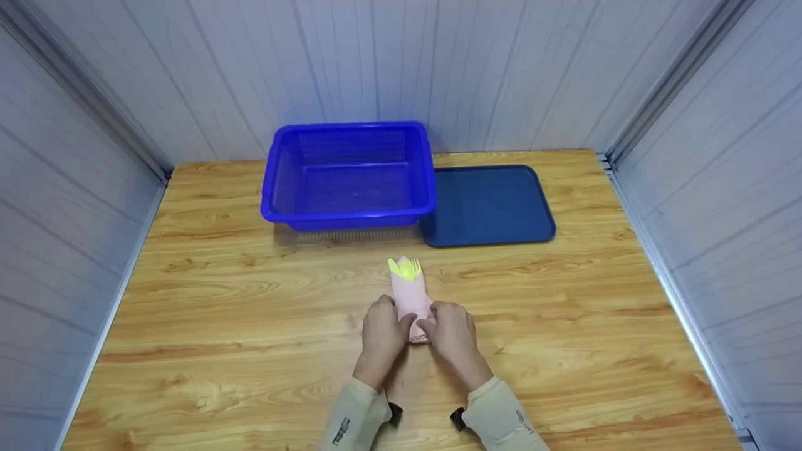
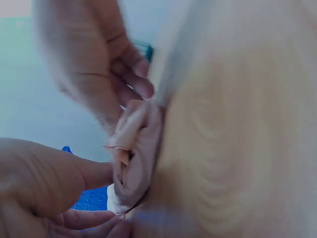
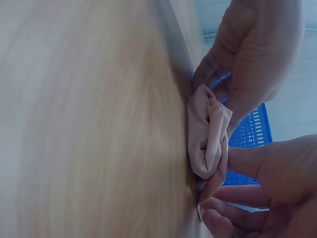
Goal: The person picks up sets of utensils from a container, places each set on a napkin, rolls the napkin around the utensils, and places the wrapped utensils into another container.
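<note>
A pink napkin point(image 1: 410, 299) is rolled into a narrow pouch on the wooden table, its folded lower end turned towards me. Yellow plastic cutlery stands out of its far end: a knife point(image 1: 394, 267), a spoon point(image 1: 406, 270) and a fork point(image 1: 416, 268). On the left side of the roll, my left hand point(image 1: 383, 329) grips it with the thumb on top. My right hand point(image 1: 455, 332) holds the opposite side in the same way, the two thumbs close together. Layers of the rolled napkin end point(image 3: 208, 134) show in the right wrist view; fingertips reach its lower edge at the table.
Behind the napkin stands a blue plastic basket point(image 1: 348, 217) with slotted walls. To its right a dark blue tray point(image 1: 492, 207) lies flat, its left edge overlapped by the basket. Pale panel walls point(image 1: 376, 62) enclose the table point(image 1: 250, 351) at the back and both sides.
</note>
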Demonstrator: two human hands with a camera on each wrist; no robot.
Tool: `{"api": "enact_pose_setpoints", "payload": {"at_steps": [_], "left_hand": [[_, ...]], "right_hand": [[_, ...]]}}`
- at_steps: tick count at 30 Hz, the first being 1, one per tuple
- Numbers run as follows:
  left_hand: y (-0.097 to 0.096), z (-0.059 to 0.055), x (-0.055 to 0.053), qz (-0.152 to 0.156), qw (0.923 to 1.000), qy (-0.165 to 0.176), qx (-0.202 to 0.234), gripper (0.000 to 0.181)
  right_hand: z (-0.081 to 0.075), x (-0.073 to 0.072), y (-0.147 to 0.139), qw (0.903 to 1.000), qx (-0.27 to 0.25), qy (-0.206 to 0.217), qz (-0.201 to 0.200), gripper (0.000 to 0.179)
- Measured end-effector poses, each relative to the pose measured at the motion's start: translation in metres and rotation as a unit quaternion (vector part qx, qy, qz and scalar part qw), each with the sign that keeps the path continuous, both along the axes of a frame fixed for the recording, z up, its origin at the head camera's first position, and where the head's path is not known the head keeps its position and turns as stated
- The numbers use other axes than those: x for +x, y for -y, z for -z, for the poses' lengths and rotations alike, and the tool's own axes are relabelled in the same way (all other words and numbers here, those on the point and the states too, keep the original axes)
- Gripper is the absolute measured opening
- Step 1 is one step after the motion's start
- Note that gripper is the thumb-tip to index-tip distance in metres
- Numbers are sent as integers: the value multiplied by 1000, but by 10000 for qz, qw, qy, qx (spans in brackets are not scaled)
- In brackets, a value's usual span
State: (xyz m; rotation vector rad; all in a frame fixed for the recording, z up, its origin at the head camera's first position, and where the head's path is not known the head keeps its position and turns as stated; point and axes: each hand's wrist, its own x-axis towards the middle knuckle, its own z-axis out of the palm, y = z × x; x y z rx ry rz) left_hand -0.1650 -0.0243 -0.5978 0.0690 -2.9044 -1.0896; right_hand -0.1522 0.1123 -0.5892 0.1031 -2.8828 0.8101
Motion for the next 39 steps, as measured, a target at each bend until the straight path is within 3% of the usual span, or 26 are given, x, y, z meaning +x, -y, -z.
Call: {"api": "enact_pose_setpoints", "payload": {"at_steps": [4,7,11,15,17,21,24,28,33,35,39], "left_hand": [[2,-5,-6,-152,9973,440,569,36],[5,-5,-9,-210,9952,621,728,29],[6,-4,-11,-219,9936,789,781,19],[7,-1,-10,-266,9933,813,772,20],[7,1,-10,-290,9935,784,774,25],[9,3,-10,-347,9933,633,900,34],[11,3,-9,-347,9928,551,1005,35],[11,4,-9,-348,9911,578,1151,37],[12,5,-8,-349,9875,653,1389,38],[13,5,-6,-368,9855,639,1526,37],[14,8,-2,-437,9785,582,1931,39]], "right_hand": [[2,-2,2,9998,-90,127,-83,36],[1,-10,-1,9971,-329,633,-276,46],[-5,-26,-6,9828,-764,1643,-368,52],[-9,-35,-7,9655,-1043,2362,-337,32],[-11,-38,-6,9627,-1047,2478,-285,28],[-14,-42,-3,9576,-1371,2527,-201,46],[-14,-47,-3,9420,-2002,2691,-100,52],[-11,-51,-6,9215,-2499,2974,-38,35],[-14,-49,-2,9132,-2750,3006,-103,39],[-13,-48,0,9039,-3049,2995,-152,40],[-5,-45,0,8707,-3846,3031,-467,38]]}}
